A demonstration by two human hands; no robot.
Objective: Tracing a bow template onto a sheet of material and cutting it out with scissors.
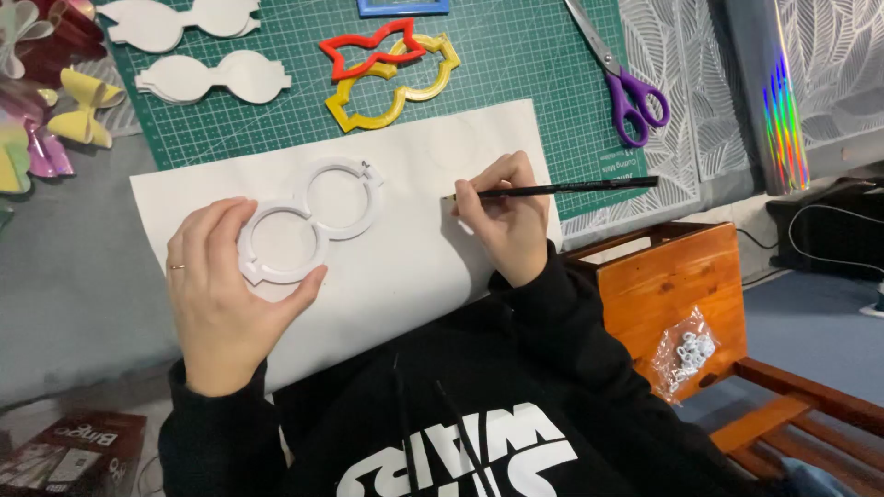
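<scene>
While left hand (221,294) pins white template (308,221), right hand (502,216) grips black pencil (562,189) near clear packet (686,354).

Blue frame (402,6) beyond right hand (502,216): cut off by top edge. Pencil (562,189) tip: hidden behind fingers.
</scene>
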